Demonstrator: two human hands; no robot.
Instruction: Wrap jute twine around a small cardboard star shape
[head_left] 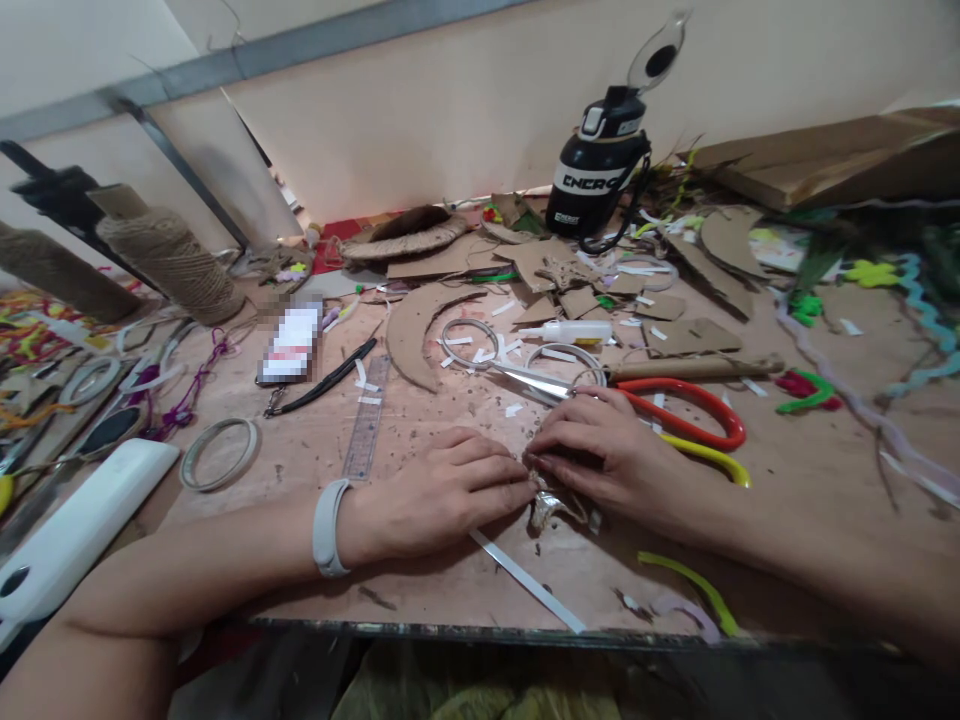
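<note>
Head view: black bottle (589, 185), lid (658, 58) up

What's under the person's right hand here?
A shiny, gold-toned piece shows partly beneath the right hand, near the left hand. The rest of it, and whatever else the palm covers, cannot be seen.

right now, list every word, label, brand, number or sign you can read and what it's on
"ENERG", on the white band of the black bottle, end hidden.
"ENERGY", smaller, below that band.
Too small or blurred: cap label, markings on the clear plastic ruler, pixelated white rectangular object.
</note>
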